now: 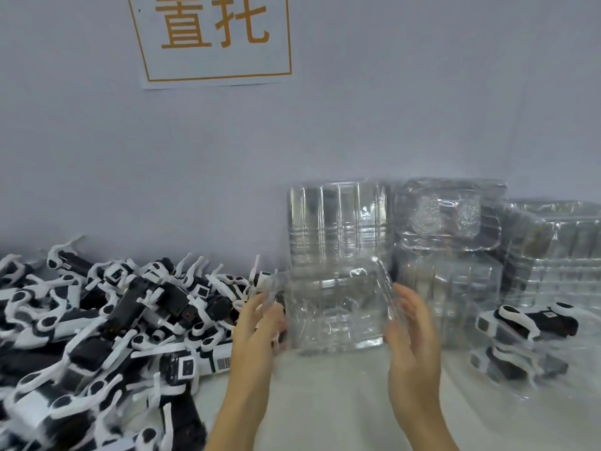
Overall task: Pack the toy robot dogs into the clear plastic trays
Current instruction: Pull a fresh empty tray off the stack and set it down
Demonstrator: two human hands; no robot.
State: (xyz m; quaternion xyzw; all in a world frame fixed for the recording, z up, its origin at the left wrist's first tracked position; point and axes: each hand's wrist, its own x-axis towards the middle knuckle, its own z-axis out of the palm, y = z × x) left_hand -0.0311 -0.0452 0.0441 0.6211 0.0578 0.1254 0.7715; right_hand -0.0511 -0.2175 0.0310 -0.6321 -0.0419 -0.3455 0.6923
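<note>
- A clear plastic tray point(335, 307) is held up above the pale table point(331, 402), between the two hands, in front of the grey wall point(422, 109).
- The left hand point(257, 333) is at the tray's 9 o'clock edge, fingers up and lightly bent against its side; whether the thumb clamps the rim cannot be told through the blur.
- The right hand point(413, 333) is at the tray's 3 o'clock edge, fingers fairly straight and laid along its side wall, palm facing inward.
- A heap of black-and-white toy robot dogs point(97, 327) lies at 9 o'clock of the left hand, just beside it.
- Stacks of empty trays point(448, 242) stand against the wall from 12 to 2 o'clock of the held tray.
- Packed dogs in trays point(523, 340) sit at 3 o'clock of the right hand, near it.
- A paper sign point(211, 37) with orange characters hangs at 11 o'clock on the wall.
</note>
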